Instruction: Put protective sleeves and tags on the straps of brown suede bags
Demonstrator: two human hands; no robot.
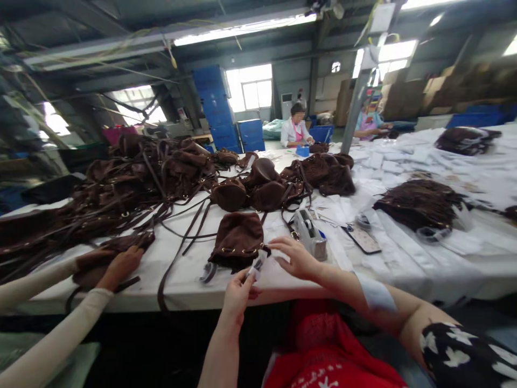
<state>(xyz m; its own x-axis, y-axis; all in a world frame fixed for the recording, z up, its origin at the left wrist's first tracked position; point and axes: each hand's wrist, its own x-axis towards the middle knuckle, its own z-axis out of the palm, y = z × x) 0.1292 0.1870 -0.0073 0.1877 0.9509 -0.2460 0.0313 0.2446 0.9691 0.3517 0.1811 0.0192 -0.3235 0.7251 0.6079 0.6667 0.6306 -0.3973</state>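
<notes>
Viewed remotely, I record a white-covered table (186,283) across the middle of the frame. A heap of brown bags (177,175) fills its left side.

At lower centre, near the table's front edge, lies one brown bag (239,231), its row of metal eyelets towards the wearer. I judge it light, soft and suede-like, apt to slump and crease, with little slip. I would take hold of both sides of the body near the eyelets, since a strap alone would let it swing.

Right of it stands a tape dispenser (309,234). The right hand (297,260) has its fingers extended and slightly spread beside the bag's right corner; contact I cannot tell. The left hand (239,288) pinches a small clear-wrapped piece (259,262) between thumb and fingers. I judge that piece thin, slippery and easily crumpled, best held by its edge.
</notes>
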